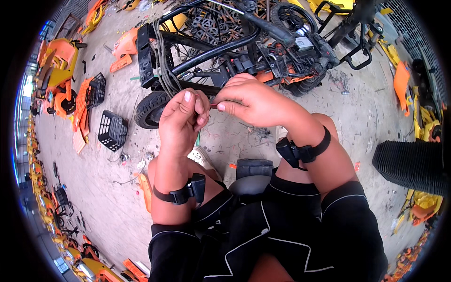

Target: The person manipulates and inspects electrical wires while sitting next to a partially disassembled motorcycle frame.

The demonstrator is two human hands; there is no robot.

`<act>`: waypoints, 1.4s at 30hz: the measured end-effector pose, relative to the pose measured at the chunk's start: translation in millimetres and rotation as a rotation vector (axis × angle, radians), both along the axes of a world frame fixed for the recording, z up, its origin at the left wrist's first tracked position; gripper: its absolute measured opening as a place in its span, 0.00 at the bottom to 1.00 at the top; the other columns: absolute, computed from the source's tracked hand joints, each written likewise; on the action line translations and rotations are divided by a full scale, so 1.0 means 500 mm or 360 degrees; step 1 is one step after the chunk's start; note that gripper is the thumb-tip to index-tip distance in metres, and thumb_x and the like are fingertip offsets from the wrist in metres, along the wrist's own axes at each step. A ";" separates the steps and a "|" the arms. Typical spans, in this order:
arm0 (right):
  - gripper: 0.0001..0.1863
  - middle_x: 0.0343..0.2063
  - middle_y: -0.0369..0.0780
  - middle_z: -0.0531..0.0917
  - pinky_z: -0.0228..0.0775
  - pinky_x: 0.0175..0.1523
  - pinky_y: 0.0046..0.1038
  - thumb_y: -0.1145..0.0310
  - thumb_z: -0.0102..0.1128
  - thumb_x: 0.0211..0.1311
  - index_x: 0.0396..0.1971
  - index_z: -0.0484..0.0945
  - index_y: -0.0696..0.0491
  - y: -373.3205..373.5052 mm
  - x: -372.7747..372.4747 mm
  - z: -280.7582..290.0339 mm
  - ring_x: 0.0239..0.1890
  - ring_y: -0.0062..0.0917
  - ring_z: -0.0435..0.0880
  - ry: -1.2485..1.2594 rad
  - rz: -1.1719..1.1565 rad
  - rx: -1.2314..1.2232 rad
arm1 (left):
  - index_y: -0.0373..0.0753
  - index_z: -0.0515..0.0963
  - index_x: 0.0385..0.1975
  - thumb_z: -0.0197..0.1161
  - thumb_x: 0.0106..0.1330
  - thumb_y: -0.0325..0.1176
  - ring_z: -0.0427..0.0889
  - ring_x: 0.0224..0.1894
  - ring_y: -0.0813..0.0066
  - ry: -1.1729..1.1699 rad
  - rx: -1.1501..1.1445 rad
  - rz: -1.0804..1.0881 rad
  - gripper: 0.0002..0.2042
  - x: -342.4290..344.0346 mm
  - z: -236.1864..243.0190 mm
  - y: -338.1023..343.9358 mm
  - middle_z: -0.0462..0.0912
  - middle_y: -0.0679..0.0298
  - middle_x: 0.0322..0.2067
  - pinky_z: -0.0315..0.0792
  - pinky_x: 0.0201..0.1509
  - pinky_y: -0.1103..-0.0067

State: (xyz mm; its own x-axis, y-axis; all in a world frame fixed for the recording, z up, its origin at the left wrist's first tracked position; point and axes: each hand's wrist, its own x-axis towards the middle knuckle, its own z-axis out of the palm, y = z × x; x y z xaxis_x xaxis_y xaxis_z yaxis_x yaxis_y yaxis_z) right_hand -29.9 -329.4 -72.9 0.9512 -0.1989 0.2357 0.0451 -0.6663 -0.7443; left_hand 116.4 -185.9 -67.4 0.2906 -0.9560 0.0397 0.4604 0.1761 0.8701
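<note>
Two bare hands meet at picture centre, each forearm wearing a black strap band. Left hand (181, 120): fingers curled, thumb and forefinger pinched on a thin grey cable bundle (165, 70) that runs up toward 11 o'clock to a black frame bracket (144, 54). Right hand (251, 101): fingers closed in a pinch on a small red-tipped wire end (213, 106), which sits between the two hands, just touching the left fingertips. Stripped scooter frame (225, 44), black tubing with orange parts, lies directly above the hands at 12 o'clock; its small black wheel (150, 110) rests on the concrete just left of the left hand. Two black plastic baskets (112, 130) at 9 o'clock, well apart from the hands. Orange body panels (58, 75) heaped at 10 o'clock. Black ribbed block (408, 164) at 3 o'clock. Black seat post stub (253, 171) between the person's knees at 6 o'clock.
</note>
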 end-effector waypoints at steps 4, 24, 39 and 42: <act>0.09 0.31 0.42 0.82 0.69 0.47 0.34 0.66 0.60 0.61 0.36 0.81 0.56 0.001 0.001 -0.002 0.37 0.33 0.79 0.0051 -0.0049 0.0283 | 0.37 0.66 0.23 0.47 0.74 0.40 0.60 0.22 0.80 -0.0029 0.0000 -0.0003 0.17 -0.003 0.002 0.000 0.63 0.64 0.21 0.53 0.22 0.85; 0.05 0.20 0.42 0.80 0.71 0.31 0.28 0.72 0.62 0.50 0.25 0.80 0.59 0.075 0.019 -0.004 0.24 0.26 0.80 -0.0295 -0.0454 0.0723 | 0.33 0.70 0.24 0.51 0.70 0.28 0.69 0.27 0.72 -0.1314 -0.0244 0.0418 0.10 -0.074 0.031 0.038 0.72 0.62 0.23 0.65 0.33 0.78; 0.06 0.21 0.38 0.80 0.69 0.32 0.22 0.73 0.59 0.56 0.26 0.79 0.61 0.089 0.026 -0.007 0.25 0.16 0.75 -0.0339 -0.0554 0.0997 | 0.33 0.70 0.24 0.52 0.69 0.27 0.70 0.25 0.71 -0.1392 -0.0366 0.0573 0.10 -0.097 0.034 0.034 0.73 0.61 0.23 0.66 0.31 0.77; 0.06 0.27 0.36 0.82 0.70 0.38 0.20 0.73 0.56 0.60 0.30 0.79 0.60 0.070 0.022 -0.014 0.32 0.15 0.78 -0.0278 -0.0535 0.1000 | 0.33 0.70 0.24 0.53 0.69 0.28 0.71 0.25 0.70 -0.1501 -0.0433 0.0515 0.10 -0.108 0.056 0.047 0.73 0.60 0.23 0.66 0.30 0.77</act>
